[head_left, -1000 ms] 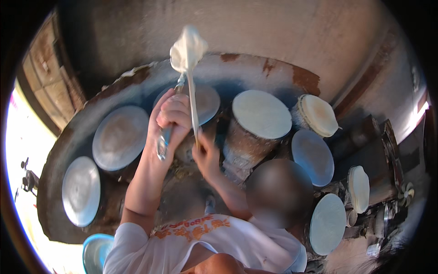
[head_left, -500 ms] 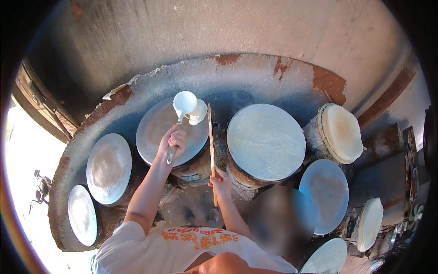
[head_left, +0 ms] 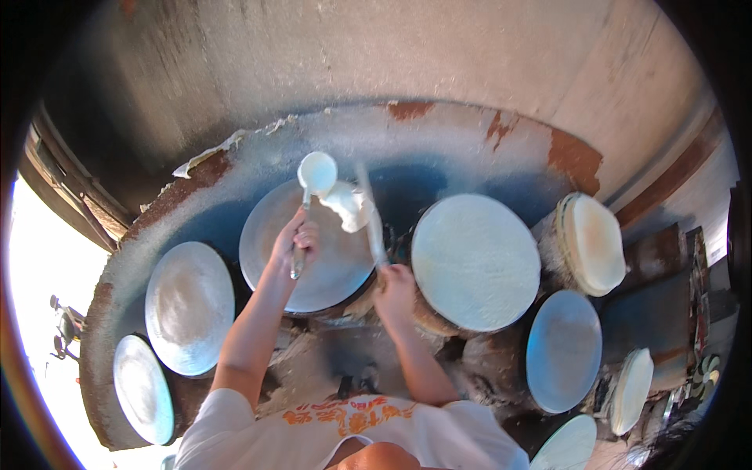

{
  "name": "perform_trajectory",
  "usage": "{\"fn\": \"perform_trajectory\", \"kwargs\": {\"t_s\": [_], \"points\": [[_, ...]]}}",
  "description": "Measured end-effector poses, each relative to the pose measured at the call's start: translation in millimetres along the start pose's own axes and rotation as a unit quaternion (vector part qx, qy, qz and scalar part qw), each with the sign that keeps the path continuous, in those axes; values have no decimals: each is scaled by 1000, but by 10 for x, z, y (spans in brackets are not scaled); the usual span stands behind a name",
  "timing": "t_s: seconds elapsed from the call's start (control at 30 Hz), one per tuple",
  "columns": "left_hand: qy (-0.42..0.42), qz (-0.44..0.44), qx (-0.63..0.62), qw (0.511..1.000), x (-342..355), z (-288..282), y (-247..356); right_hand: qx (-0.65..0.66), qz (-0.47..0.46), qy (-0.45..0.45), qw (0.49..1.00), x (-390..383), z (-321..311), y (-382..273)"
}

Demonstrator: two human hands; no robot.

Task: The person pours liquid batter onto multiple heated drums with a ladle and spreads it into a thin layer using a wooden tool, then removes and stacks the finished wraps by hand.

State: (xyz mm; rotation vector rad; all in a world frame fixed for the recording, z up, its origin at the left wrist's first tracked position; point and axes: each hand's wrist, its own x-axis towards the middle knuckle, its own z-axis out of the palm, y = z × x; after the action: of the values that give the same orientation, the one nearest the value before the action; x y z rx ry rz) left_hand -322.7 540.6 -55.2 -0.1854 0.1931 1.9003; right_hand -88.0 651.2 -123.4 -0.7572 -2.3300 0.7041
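My left hand [head_left: 296,239] is closed around the handle of a ladle [head_left: 318,172]. The ladle's pale bowl is over the far part of a round grey griddle [head_left: 270,235]. An irregular pool of white batter [head_left: 342,204] spreads beside and below the bowl. My right hand [head_left: 395,290] grips the near end of a long, thin wooden stick [head_left: 377,239]. The stick leans across the griddle's right side, its upper part smeared by motion and close to the batter. Whether it touches the batter I cannot tell.
To the right, another griddle [head_left: 476,262] is covered by a pale layer. Bare griddles [head_left: 190,305] stand at the left and one [head_left: 564,352] at lower right. Round pale sheets [head_left: 594,244] are stacked at far right. A curved wall [head_left: 392,63] rises behind.
My right hand has moved up and away from me, and the stick has swung toward the batter. The white pool looks larger. My left hand keeps the ladle over the griddle.
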Motion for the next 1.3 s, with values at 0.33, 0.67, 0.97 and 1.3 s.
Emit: {"fn": "perform_trajectory", "kwargs": {"t_s": [0.33, 0.67, 0.97, 1.3], "points": [[246, 217, 712, 620, -465, -365, 88, -47, -46, -22, 998, 41, 59, 28], [267, 257, 594, 714, -863, -557, 288, -69, -43, -54, 995, 214, 204, 14], [350, 246, 649, 629, -1364, -746, 132, -81, -74, -72, 991, 464, 233, 234], [-153, 206, -169, 952, -1733, -38, -713, 63, -232, -205, 949, 1015, 722, 2]]}}
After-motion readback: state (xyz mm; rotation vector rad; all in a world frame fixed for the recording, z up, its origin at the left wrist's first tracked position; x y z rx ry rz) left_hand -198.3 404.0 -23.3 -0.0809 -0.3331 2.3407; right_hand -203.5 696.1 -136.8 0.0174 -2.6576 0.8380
